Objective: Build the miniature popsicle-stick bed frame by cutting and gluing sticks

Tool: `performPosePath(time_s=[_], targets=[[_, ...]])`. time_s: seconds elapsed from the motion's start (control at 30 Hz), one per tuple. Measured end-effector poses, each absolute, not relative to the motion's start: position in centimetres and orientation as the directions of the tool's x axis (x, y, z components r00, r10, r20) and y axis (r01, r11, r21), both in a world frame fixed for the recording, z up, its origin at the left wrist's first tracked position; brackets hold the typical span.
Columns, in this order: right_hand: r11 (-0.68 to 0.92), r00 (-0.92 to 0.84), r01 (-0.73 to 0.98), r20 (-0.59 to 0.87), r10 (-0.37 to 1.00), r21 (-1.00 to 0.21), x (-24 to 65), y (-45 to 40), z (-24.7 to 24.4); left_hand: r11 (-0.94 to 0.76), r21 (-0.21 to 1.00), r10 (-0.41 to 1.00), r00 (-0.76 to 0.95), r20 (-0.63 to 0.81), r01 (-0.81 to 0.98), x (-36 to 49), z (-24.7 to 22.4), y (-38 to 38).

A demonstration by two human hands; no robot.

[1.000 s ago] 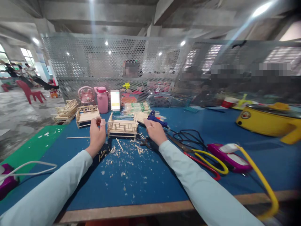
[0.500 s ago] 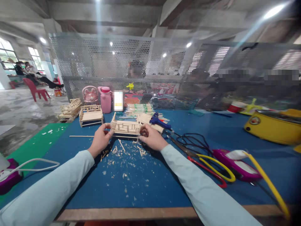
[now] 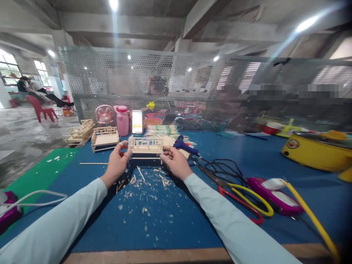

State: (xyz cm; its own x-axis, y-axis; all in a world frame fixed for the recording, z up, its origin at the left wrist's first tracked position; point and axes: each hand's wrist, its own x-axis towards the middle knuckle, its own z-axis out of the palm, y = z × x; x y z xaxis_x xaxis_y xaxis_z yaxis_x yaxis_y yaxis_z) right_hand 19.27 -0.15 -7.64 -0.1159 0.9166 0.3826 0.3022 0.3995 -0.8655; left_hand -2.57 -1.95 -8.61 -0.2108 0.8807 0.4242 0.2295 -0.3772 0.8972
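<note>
Between my hands is a miniature bed-like frame (image 3: 145, 146) built of thin pale wooden sticks, with a latticed railing along it. My left hand (image 3: 118, 160) grips its left end between thumb and fingers. At the right end, my right hand (image 3: 175, 161) pinches the frame the same way. Just behind my right hand lies a blue glue gun (image 3: 185, 145). A similar stick model (image 3: 105, 138) stands to the left of my left hand, and more stick models (image 3: 79, 132) sit farther left. One loose stick (image 3: 93, 163) lies beside my left hand.
Stick scraps (image 3: 143, 187) litter the blue tabletop (image 3: 176, 220). Scissors (image 3: 242, 200) with red and yellow handles, black cable (image 3: 228, 167) and a purple power strip (image 3: 277, 196) lie right. A yellow pot (image 3: 313, 152), pink bottle (image 3: 122, 121) and perforated screen (image 3: 118, 69) stand farther back.
The stick frame has been tilted in my hands, so its flat deck behind the railing now shows more. Both hands stay on its ends. The camera view has shifted slightly.
</note>
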Motion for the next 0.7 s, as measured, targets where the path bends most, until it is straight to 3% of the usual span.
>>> performPosePath(time_s=[0.23,0.43,0.53,0.7], targets=[[0.45,-0.123,0.331,0.435,0.892,-0.829,19.0,1.0,-8.5,-0.399,0.878,0.877,-0.17,0.449,0.263,-2.7,-8.7,-1.3],[0.529,-0.253,0.611,0.488,0.835,-0.589,19.1,1.6,-8.5,-0.347,0.85,0.86,-0.227,0.457,0.396,-3.6,-9.5,-0.5],[0.43,-0.157,0.689,0.459,0.874,-0.584,19.7,1.5,-8.3,-0.334,0.831,0.853,-0.231,0.467,0.445,-3.7,-9.7,-0.7],[0.351,0.027,0.718,0.528,0.849,-0.601,20.3,1.1,-7.8,-0.346,0.841,0.873,-0.186,0.451,0.416,-3.6,-9.6,-1.2]])
